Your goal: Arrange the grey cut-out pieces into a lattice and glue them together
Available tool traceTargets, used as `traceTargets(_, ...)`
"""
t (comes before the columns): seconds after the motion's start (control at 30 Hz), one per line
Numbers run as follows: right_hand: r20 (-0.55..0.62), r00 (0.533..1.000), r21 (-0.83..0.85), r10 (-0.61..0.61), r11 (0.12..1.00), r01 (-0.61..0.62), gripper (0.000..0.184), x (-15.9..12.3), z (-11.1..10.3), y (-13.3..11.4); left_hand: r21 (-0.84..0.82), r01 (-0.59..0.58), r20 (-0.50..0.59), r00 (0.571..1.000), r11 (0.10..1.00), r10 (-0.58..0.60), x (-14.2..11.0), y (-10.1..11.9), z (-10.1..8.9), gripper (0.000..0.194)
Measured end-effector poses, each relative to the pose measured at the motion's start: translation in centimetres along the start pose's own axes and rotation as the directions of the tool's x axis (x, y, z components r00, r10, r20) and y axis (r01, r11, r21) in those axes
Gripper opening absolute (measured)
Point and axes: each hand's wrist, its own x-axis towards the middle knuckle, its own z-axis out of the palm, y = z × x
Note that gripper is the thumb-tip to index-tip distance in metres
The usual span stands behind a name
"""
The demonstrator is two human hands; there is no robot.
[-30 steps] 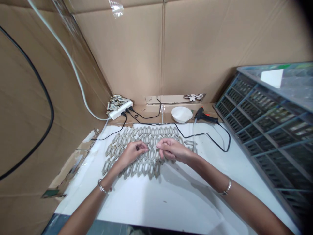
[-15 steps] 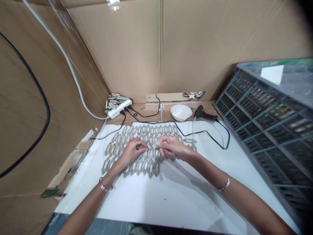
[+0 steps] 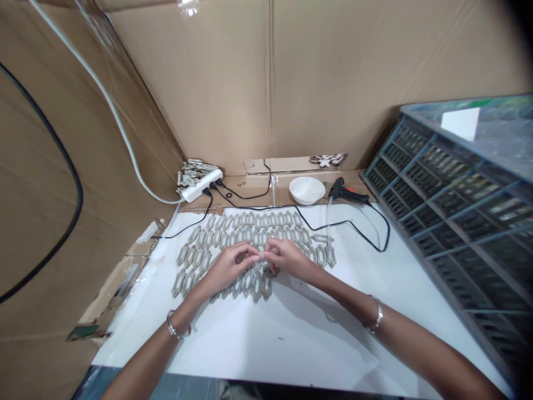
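Fingertips of my left hand (image 3: 235,263) and my right hand (image 3: 288,258) meet above the middle of the laid-out pieces. Each hand is closed in a pinch; whatever lies between the fingers is too small or hidden to make out. Below them, rows of grey-beige elongated frame-shaped pieces (image 3: 247,283) with hollow centres lie flat on the white tabletop (image 3: 250,344). My hands cover part of the middle rows. One piece (image 3: 320,238) lies sideways at the right end of a row.
Behind the rows stand a white bowl (image 3: 307,190) and a black glue gun (image 3: 347,192), its cord looping over the table. A white power strip (image 3: 199,188) sits back left beside a pile of pieces (image 3: 195,170). A grey plastic crate (image 3: 437,211) borders the right; cardboard walls (image 3: 200,83) enclose back and left.
My right hand has moved left and slightly down, so the gap between the two hands' fingertips has closed. My left hand has shifted slightly right. The view has drifted a little.
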Motion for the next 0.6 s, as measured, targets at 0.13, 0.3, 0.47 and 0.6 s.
traceTargets(0.13, -0.026, 0.998, 0.020, -0.057, 0.998, 0.057, 0.016, 0.2, 0.1, -0.1, -0.031, 0.070, -0.041, 0.997, 0.997, -0.071, 0.0, -0.8, 0.2, 0.026)
traceTargets(0.3, -0.014, 0.998, 0.014, -0.065, 0.998, 0.066, 0.018, 0.3, 0.2, 0.3, -0.171, 0.122, -0.155, 0.977, 0.978, -0.149, 0.1, -1.3, 0.6, 0.026)
traceTargets(0.47, -0.011, 0.999, 0.029, -0.048, 0.998, 0.049, 0.019, 0.5, -0.1, 0.5, -0.165, 0.062, -0.194, 0.976, 0.984, -0.094, 0.4, -1.5, 0.3, 0.021)
traceTargets(0.6, -0.067, 0.998, 0.070, -0.002, 0.998, 0.006, 0.020, 0.7, -0.8, 0.2, -0.025, 0.004, -0.115, 0.993, 1.000, -0.007, 0.5, -2.2, 0.0, 0.020)
